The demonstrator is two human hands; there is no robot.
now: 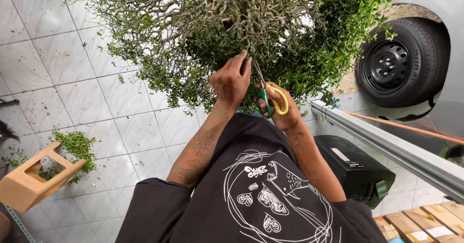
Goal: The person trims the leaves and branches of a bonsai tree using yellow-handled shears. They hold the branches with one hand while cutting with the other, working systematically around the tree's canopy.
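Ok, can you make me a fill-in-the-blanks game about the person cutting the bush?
1. The right hand holds ____ with yellow and green handles.
2. The left hand reaches into the twisty twigs of the ____.
3. A pile of cut leaves lies on the tiled ____.
4. Beside the bush stands a car's black ____.

Missing words: scissors; bush; floor; wheel

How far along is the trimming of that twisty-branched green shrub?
Done: a pile of green clippings lies on the white floor tiles. In hand: the right hand holds yellow-and-green-handled scissors at the dense small-leaved shrub, while the left hand grips a twig. Left: how much, the picture cannot settle.
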